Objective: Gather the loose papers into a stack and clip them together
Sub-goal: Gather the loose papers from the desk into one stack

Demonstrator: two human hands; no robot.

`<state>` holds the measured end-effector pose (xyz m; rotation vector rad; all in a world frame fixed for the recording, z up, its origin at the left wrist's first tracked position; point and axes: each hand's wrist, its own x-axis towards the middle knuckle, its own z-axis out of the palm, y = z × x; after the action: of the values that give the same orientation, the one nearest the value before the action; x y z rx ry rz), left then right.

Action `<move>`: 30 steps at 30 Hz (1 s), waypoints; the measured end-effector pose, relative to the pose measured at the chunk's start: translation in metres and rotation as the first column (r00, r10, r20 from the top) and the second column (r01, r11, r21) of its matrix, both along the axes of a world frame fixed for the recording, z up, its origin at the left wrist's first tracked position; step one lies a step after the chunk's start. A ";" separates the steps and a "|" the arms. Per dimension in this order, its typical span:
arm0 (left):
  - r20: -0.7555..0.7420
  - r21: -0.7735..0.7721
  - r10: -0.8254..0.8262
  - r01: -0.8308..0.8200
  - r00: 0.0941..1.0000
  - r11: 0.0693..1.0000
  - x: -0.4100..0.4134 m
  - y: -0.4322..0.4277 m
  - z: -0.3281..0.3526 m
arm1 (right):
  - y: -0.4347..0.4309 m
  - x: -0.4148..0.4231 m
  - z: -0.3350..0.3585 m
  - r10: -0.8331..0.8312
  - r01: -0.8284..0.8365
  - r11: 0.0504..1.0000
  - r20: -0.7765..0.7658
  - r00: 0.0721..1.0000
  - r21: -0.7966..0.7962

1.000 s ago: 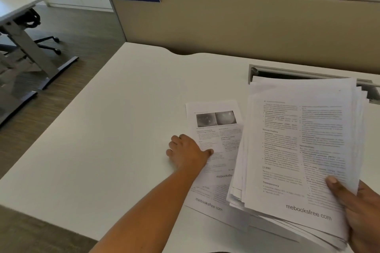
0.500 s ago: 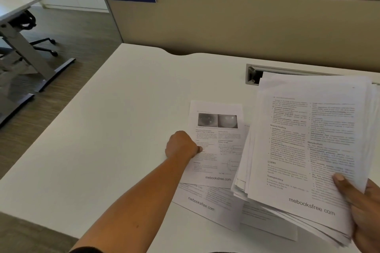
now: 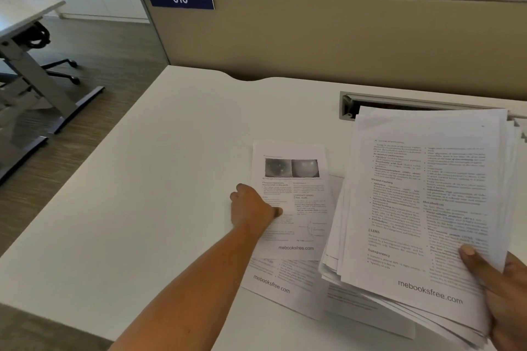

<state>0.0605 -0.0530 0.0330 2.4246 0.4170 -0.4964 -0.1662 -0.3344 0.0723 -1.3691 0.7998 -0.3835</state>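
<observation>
My right hand (image 3: 502, 296) holds a thick, uneven stack of printed papers (image 3: 427, 208) above the white desk, thumb pressed on the top page near its lower right corner. My left hand (image 3: 252, 208) pinches the left edge of a loose sheet with two grey photos (image 3: 296, 196), thumb on top and fingers curled under the edge. That sheet lies over other loose printed sheets (image 3: 273, 282) flat on the desk. No clip is visible.
The white desk (image 3: 171, 179) ends at a beige partition (image 3: 342, 37) marked 010. A metal cable slot (image 3: 350, 105) sits in the desk behind the held stack. Another desk and a chair base (image 3: 60, 71) stand on the floor to the left.
My left hand went from resting flat on the photo sheet to gripping its left edge, and the sheet has straightened and shifted slightly. The held stack barely moved.
</observation>
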 end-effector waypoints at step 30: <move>0.081 0.261 -0.197 0.171 0.977 0.950 -0.068 0.057 -0.006 | 0.010 0.004 0.034 0.069 -0.067 0.998 0.123 0.990 -0.022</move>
<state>-0.0074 0.0040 0.0269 2.7392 0.2190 -0.4117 -0.1625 -0.3240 0.1061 -1.3720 0.6475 -0.4185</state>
